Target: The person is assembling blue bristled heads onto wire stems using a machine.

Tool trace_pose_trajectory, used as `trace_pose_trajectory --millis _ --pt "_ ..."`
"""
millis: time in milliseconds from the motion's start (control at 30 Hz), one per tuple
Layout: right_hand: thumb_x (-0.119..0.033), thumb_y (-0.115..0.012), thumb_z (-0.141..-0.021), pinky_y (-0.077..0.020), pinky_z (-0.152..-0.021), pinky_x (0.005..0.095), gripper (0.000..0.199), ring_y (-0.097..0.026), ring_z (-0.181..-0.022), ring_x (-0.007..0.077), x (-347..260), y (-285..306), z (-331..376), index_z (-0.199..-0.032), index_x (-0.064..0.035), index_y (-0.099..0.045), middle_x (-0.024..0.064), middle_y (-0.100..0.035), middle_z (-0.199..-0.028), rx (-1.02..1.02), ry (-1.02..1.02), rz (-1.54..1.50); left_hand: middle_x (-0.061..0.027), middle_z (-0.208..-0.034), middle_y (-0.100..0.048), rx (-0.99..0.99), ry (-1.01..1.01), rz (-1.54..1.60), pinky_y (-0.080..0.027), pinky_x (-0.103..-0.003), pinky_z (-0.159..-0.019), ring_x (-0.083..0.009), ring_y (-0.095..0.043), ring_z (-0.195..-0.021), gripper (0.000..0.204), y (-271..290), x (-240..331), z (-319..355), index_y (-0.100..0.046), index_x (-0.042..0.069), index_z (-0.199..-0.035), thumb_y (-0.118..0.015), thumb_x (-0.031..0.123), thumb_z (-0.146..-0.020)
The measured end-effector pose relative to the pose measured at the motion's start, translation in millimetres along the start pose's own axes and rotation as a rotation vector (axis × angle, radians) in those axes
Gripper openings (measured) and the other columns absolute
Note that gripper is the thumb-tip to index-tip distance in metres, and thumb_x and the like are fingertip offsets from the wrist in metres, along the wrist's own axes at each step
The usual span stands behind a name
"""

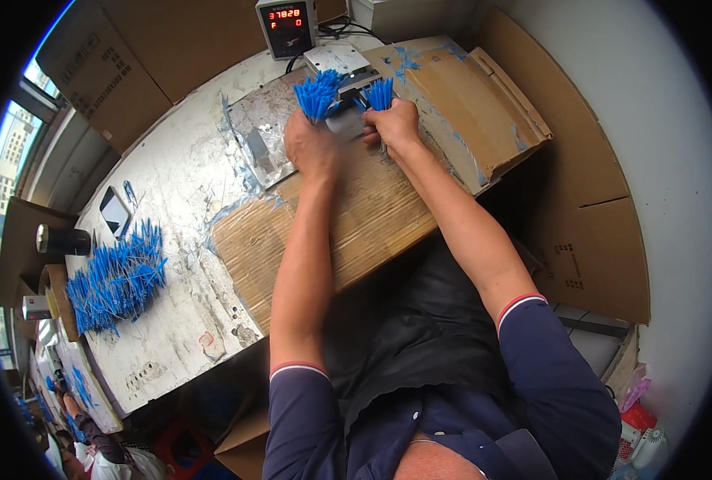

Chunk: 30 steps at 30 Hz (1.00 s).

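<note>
Left hand (309, 148) and right hand (394, 124), each closed round a blue-tipped bundle (317, 96); black canister (62, 240), contents hidden

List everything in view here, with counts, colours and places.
Worktable: one, white, centre
Stick bundles: two, blue, upper centre
Stick pile: one, blue and pale, left tabletop
Display box: one, black front, red digits, top
Metal plate: one, silver, upper tabletop
Phone: one, dark screen, left tabletop
Cylindrical container: one, black, left edge
Cardboard: several pieces, brown, on and around worktable
Assorted items: several, red, pink, white, lower right
Co-worker: at least one, partly white clothing, lower left
Left hand: one, bare, holding a bundle
Right hand: one, bare, holding the other
</note>
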State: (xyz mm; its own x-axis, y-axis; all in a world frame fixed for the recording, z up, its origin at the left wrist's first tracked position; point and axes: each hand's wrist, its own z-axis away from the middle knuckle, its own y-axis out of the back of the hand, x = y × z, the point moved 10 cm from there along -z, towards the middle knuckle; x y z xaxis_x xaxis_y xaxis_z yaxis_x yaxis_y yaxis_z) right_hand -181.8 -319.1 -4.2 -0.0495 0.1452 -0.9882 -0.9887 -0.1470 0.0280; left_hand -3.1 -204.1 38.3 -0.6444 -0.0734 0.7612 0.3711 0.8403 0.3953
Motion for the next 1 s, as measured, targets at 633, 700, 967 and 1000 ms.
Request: trace_pose_trajectory --millis 633,700,967,1000 --pt "-0.003 -0.069 -0.084 -0.0584 -0.049 0.0315 0.011 -0.066 -0.058 0.0197 6.0 4.1 8.8 -0.092 0.0007 -0.062 0.011 -0.065 -0.075 -0.193 -0.02 -0.396 -0.0217 -0.084 -0.067 -0.088 -0.092 -0.127 -0.048 -0.053 -0.075 -0.044 -0.064 -0.084 0.011 -8.4 14.5 3.3 -0.063 0.004 -0.091 -0.068 0.011 -0.084" --pt "-0.003 -0.07 -0.084 -0.0585 -0.049 0.0304 0.012 -0.066 -0.059 0.0181 6.3 6.6 10.6 -0.092 -0.0004 -0.062 0.0088 -0.065 -0.075 -0.164 -0.005 -0.335 -0.0218 -0.084 -0.067 -0.089 -0.085 -0.121 -0.048 -0.053 -0.074 -0.044 -0.065 -0.084 0.011 -8.3 13.6 3.2 -0.063 0.004 -0.091 -0.068 0.011 -0.084" --pt "-0.004 -0.071 -0.084 -0.0523 -0.047 0.0269 0.01 -0.061 -0.055 0.0136 -1.9 2.0 17.2 -0.089 -0.0005 -0.063 0.0069 -0.065 -0.074 -0.192 0.043 -0.166 -0.0214 -0.084 -0.068 -0.099 -0.093 -0.115 -0.049 -0.052 -0.073 -0.043 -0.066 -0.083 0.011 -7.3 16.4 3.5 -0.063 0.004 -0.09 -0.068 0.014 -0.085" --pt "-0.004 -0.072 -0.084 -0.0506 -0.046 0.0262 0.009 -0.06 -0.054 0.0128 -2.4 -0.9 16.3 -0.088 -0.0005 -0.064 0.0067 -0.065 -0.074 -0.229 0.062 -0.138 -0.0214 -0.084 -0.068 -0.099 -0.093 -0.113 -0.049 -0.052 -0.073 -0.043 -0.066 -0.083 0.011 -7.5 17.2 4.0 -0.063 0.004 -0.09 -0.068 0.014 -0.085"
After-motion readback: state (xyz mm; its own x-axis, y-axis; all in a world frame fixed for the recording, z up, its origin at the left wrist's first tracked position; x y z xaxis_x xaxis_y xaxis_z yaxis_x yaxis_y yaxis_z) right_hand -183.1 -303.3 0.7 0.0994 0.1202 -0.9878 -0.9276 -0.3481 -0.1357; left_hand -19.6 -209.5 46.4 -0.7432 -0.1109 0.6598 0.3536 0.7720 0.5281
